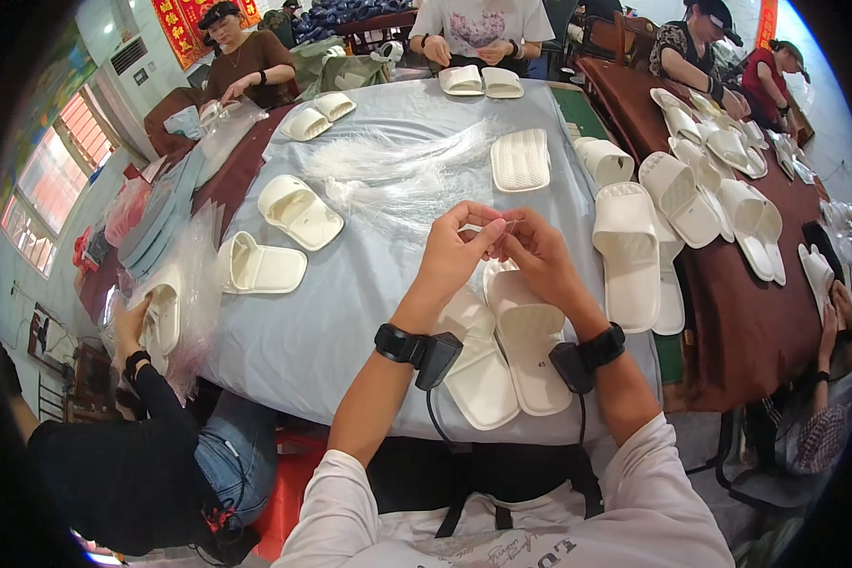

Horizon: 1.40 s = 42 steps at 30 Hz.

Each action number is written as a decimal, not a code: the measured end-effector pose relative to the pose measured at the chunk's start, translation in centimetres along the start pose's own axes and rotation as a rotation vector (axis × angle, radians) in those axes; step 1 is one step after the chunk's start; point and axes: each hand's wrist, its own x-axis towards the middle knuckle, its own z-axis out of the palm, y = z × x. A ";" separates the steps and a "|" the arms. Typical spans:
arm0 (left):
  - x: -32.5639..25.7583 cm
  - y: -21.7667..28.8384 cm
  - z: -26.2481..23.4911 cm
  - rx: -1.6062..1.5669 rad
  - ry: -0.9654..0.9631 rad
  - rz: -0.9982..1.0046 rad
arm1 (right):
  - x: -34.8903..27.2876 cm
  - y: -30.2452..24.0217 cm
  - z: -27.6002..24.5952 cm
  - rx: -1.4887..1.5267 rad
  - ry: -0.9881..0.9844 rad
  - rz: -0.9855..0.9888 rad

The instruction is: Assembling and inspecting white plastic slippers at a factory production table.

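My left hand point(452, 248) and my right hand point(542, 257) meet over the middle of the table, fingertips pinched close together. Between them shows a thin, pale sliver, too small to name. Under my wrists lies a pair of white slide slippers: the left slipper point(481, 369) and the right slipper point(532, 355), toes partly hidden by my hands. Just beyond my fingers, another white slipper point(520, 160) rests sole up. Clear plastic bags point(398, 175) are spread in a loose heap farther off, touching neither hand.
Around the grey-blue tablecloth point(350, 322) lie more white slippers point(301, 213). A brown-covered table point(729, 322) at right bears several slippers. At near left a co-worker's hand point(131, 327) holds a slipper in plastic. Other people sit around the far side.
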 end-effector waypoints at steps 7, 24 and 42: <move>0.4 -0.6 0.1 0.037 0.134 0.077 | -0.1 -0.5 -0.1 0.131 0.000 -0.033; -0.8 2.5 -2.6 0.642 -0.087 0.295 | 0.2 0.9 -1.0 -0.038 -0.014 -0.067; -0.7 1.4 -1.8 0.716 -0.076 0.348 | 0.0 0.8 -0.8 0.127 -0.026 0.093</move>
